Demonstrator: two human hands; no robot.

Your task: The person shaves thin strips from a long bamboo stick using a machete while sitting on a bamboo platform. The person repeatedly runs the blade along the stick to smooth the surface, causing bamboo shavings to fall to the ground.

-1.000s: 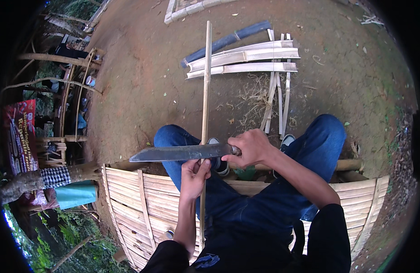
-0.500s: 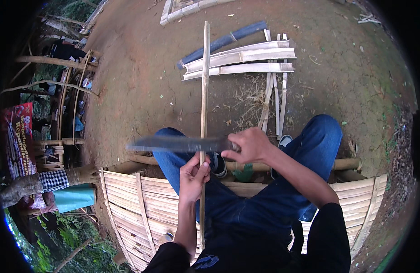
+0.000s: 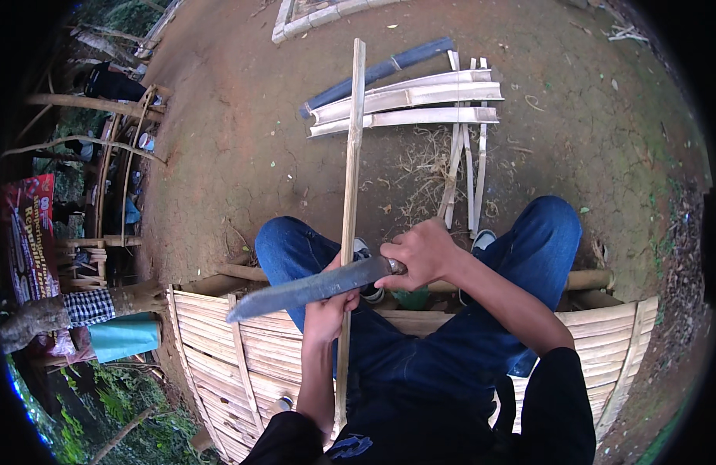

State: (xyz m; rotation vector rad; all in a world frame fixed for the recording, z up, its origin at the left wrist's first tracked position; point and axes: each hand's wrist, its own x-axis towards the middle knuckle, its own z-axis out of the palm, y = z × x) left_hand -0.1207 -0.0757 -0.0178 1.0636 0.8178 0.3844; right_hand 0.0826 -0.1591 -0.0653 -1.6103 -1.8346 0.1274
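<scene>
A long, narrow bamboo strip (image 3: 352,155) runs away from my lap, its far end raised over the ground. My left hand (image 3: 327,319) is closed around it between my knees, its fingers partly hidden under the blade. My right hand (image 3: 424,252) grips the handle of a machete (image 3: 311,287). The broad dark blade points left, crosses over the strip and slants toward me at its tip. It passes just above my left fingers; whether its edge touches the strip, I cannot tell.
I sit on a bamboo-slat platform (image 3: 211,333) with a pole (image 3: 590,280) along its front. Ahead on the dirt lie split bamboo pieces (image 3: 408,95), a dark bamboo length (image 3: 381,72), thin strips (image 3: 482,170) and curly shavings (image 3: 424,167). A red banner (image 3: 31,232) hangs at left.
The machete has come nearer to me along the strip, and its tip has swung toward me. The strip's far end has shifted slightly right. My left hand still holds it.
</scene>
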